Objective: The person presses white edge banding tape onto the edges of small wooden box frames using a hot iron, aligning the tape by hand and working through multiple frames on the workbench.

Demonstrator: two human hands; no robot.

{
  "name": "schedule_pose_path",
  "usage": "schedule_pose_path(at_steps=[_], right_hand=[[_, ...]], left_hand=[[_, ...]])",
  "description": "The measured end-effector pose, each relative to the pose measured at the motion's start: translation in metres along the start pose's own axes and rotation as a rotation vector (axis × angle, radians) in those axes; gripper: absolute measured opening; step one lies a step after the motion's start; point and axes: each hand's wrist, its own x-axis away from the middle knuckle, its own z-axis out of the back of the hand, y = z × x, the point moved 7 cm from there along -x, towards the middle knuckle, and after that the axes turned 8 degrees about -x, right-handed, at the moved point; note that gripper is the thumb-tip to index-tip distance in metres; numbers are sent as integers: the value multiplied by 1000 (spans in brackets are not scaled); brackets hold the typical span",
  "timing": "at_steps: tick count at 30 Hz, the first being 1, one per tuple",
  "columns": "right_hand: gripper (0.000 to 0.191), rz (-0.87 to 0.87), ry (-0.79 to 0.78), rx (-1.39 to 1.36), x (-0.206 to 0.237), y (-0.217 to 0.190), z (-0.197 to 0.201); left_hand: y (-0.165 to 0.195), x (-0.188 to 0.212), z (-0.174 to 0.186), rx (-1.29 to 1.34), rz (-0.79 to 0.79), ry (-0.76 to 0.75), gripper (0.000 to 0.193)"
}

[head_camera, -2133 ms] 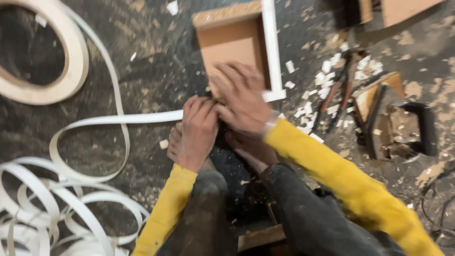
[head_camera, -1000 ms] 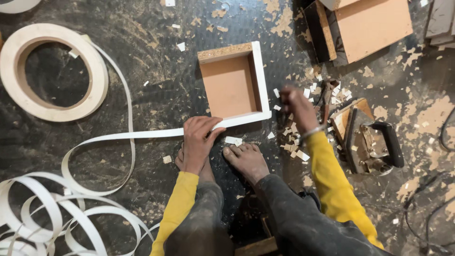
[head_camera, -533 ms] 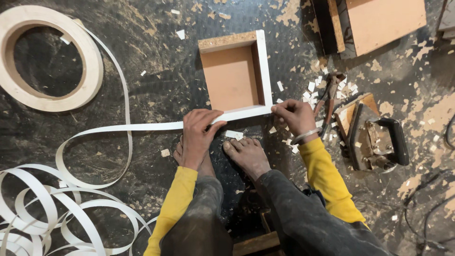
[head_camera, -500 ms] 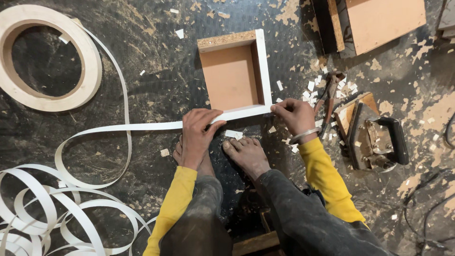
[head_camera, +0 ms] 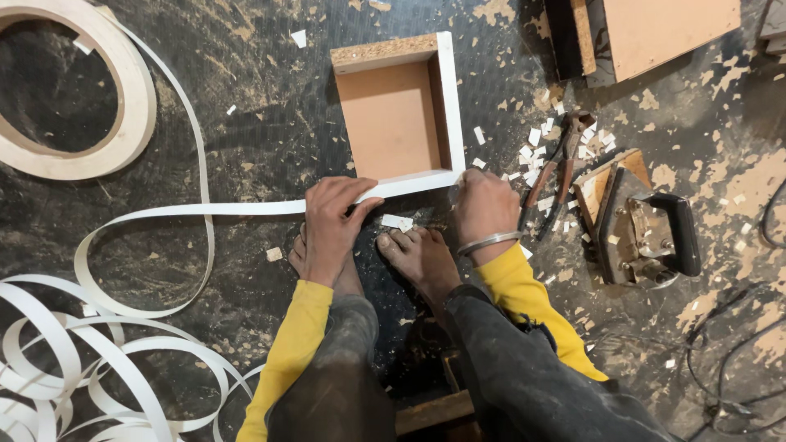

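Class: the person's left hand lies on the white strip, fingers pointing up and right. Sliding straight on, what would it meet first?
Probably the left hand would meet the near white-edged wall of the shallow square wooden box, along which the white edging strip runs; depth is unclear.

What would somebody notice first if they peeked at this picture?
Probably the two hands in yellow sleeves at the middle: the left hand presses a long white strip against the near edge of a small open wooden box, and the right hand holds the box's near right corner. The strip loops away in big white curls at the lower left. To the right, an old iron sits among wood chips.
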Motion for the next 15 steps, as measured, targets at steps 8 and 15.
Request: schedule_pose_path(at_steps=[8,15], right_hand=[[8,-360,-184,-740,-4,61,-26],[7,-775,-506,-1595,5,105,-92]], left_hand=[[0,-1,1,17,13,-4,26],[-3,0,-1,41,13,-10,26]])
